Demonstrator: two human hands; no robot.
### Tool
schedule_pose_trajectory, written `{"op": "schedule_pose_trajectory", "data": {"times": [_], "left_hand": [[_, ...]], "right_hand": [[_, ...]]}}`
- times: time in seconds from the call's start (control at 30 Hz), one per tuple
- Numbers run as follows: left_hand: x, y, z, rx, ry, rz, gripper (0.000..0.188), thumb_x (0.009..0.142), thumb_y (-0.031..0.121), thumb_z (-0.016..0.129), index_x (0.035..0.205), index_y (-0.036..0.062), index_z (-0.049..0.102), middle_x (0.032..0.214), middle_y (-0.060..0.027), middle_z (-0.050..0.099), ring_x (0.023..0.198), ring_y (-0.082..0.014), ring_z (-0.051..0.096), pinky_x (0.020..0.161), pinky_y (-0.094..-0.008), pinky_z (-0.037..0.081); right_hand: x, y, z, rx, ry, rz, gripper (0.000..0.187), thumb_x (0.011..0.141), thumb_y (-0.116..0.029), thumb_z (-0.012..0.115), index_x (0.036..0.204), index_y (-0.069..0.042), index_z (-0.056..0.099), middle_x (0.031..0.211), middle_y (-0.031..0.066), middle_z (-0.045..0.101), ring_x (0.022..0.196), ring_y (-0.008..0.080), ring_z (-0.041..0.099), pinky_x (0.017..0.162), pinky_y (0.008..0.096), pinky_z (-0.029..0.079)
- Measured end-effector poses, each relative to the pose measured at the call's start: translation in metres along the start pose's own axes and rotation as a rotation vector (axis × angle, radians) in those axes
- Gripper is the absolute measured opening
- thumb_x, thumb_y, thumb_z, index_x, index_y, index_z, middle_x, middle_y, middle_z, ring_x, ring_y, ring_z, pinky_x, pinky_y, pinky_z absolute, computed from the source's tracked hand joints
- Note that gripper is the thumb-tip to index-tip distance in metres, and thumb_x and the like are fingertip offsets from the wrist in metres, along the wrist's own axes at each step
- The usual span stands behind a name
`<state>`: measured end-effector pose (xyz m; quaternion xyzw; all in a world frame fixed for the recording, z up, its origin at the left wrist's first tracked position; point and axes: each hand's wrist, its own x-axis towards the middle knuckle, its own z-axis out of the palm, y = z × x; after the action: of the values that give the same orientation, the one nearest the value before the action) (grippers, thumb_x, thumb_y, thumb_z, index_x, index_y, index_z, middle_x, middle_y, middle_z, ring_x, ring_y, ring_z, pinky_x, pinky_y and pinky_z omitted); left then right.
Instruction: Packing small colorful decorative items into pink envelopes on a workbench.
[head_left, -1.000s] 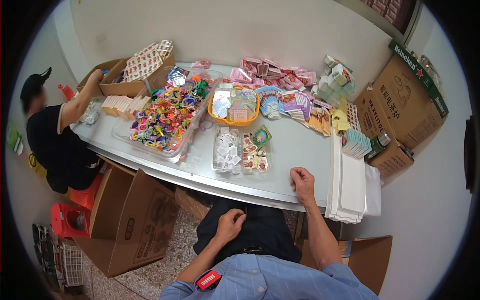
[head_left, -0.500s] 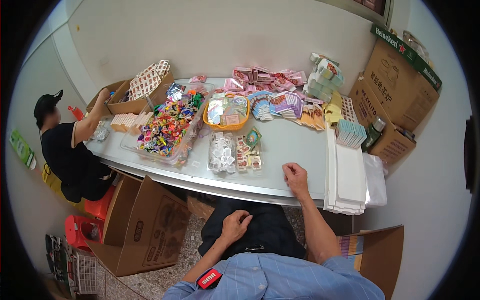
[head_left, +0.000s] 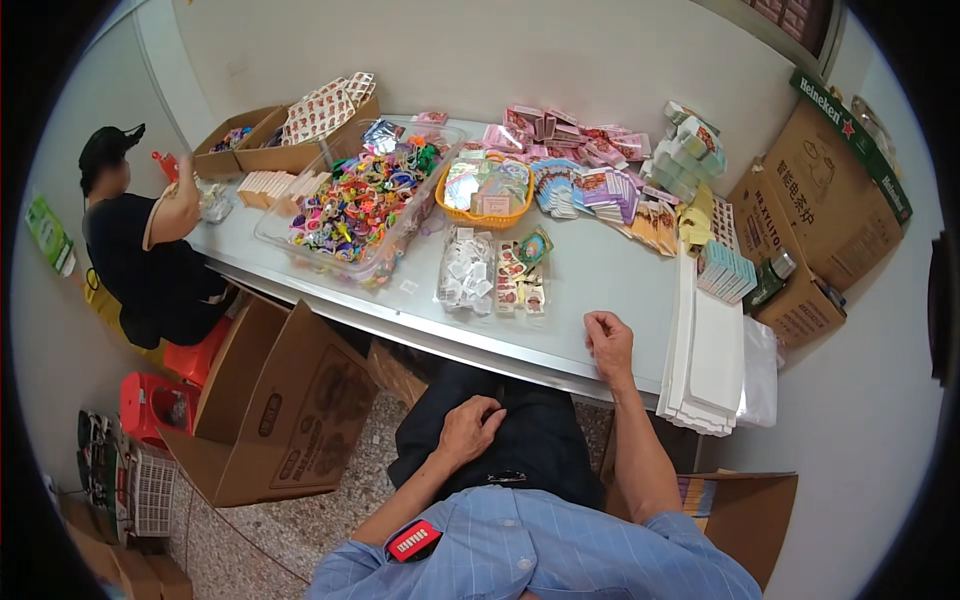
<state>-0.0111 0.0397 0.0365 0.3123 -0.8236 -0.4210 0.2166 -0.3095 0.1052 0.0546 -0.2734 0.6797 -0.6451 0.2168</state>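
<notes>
My left hand (head_left: pixel 468 430) lies in my lap on dark trousers (head_left: pixel 540 420), its fingers loosely curled together with nothing showing in them. Resting on the front part of the grey table (head_left: pixel 560 350), my right hand (head_left: pixel 610 345) is loosely closed, also with nothing visible in it. Nearest to it are a clear tray of stickers (head_left: pixel 518 290) with a green-framed piece (head_left: pixel 535 245) at its top, and a clear tray of small white pieces (head_left: pixel 467 270). A stack of long white trays (head_left: pixel 705 350) stands to its right.
A clear bin (head_left: pixel 370 205) of colourful bands and a yellow basket (head_left: pixel 487 215) stand behind. Fanned packets (head_left: pixel 605 190) and pink boxes (head_left: pixel 560 135) lie farther back. Another person (head_left: pixel 145 230) sits at left, raising a red bottle (head_left: pixel 165 163). Cartons (head_left: pixel 280 400) stand on the floor.
The view has shifted, so the table appears higher and tilted. My hands keep their places. The other person has drawn a hand from the carton and now raises the red bottle.
</notes>
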Motion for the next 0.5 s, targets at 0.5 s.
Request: {"op": "schedule_pose_trajectory", "data": {"times": [0.5], "left_hand": [[0.015,-0.005,0.005,0.008,-0.014,0.075,0.016,0.09,0.02,0.075,0.096,0.0051,0.073,0.09,-0.0118,0.071,0.071,-0.0271,0.069,0.065,-0.036,0.055]], "right_hand": [[0.062,-0.035,-0.007,-0.092,0.15,-0.102,0.015,0.095,-0.016,0.071,0.1,-0.002,0.069,0.073,-0.001,0.062,0.06,0.0074,0.055,0.055,0.0231,0.045]]}}
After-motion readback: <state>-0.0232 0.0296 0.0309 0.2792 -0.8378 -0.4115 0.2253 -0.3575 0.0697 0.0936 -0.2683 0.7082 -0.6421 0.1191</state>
